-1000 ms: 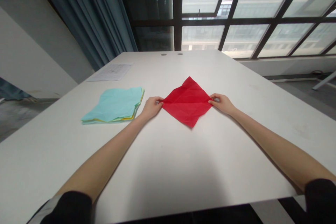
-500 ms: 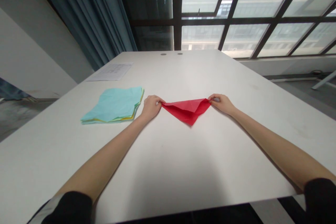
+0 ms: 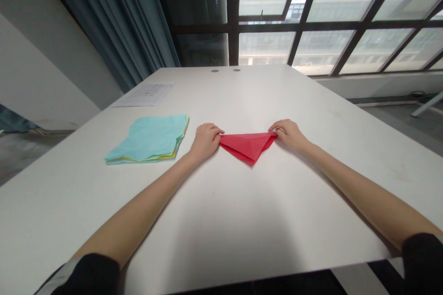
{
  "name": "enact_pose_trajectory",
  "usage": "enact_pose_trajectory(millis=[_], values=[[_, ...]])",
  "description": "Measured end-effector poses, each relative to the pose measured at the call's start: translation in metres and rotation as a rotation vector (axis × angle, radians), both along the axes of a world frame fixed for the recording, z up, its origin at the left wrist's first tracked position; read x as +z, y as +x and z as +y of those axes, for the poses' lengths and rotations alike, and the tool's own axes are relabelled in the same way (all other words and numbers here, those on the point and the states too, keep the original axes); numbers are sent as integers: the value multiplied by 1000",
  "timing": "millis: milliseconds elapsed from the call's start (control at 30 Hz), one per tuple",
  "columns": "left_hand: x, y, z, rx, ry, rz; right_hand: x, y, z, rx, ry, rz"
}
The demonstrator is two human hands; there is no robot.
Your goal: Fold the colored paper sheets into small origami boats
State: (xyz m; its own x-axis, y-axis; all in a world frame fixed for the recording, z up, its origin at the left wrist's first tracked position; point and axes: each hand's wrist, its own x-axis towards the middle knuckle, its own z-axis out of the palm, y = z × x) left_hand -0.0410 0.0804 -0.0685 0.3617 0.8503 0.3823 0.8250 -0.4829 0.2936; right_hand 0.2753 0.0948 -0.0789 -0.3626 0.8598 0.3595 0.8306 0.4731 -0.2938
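White desk [image 3: 242, 221]: left hand [image 3: 205, 140] and right hand [image 3: 288, 133] each pinch an end corner of folded red paper [image 3: 247, 144], teal paper stack [image 3: 148, 138] left.

Paper stack [image 3: 148, 138] L of folded sheet [image 3: 247, 145], on table [image 3: 242, 221].

1. The left hand [image 3: 205, 139] and the right hand [image 3: 289, 133] are bare, and so are both forearms along their whole visible length.
2. The left sleeve [image 3: 95, 273] is black, of plain cloth, and ends in a rounded edge high on the arm.
3. A pale grey strip [image 3: 56, 280] runs along that sleeve's outer side, at the picture's lower edge.
4. The right sleeve [image 3: 422, 258] is black too, with a rounded cuff; only a small part shows at the corner.
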Motion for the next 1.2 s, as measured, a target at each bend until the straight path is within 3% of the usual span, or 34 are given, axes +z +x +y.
enact_pose_trajectory(millis=[133,333,500,700,967,1200], values=[[7,25,-11,-194,-14,13,8,-17,-6,132,2,31],[10,42,-24,-307,-101,137,17,-31,-19,247,-33,-69],[5,41,-24,-316,-153,181,20,-47,-30,277,-85,-132],[-1,53,-28,-249,-107,175,8,-63,-39,284,-139,-162],[-8,55,-29,-180,-291,322,1,-62,-39,267,-250,-271],[-9,51,-28,-192,-307,333,-3,-57,-36,220,-244,-252]])
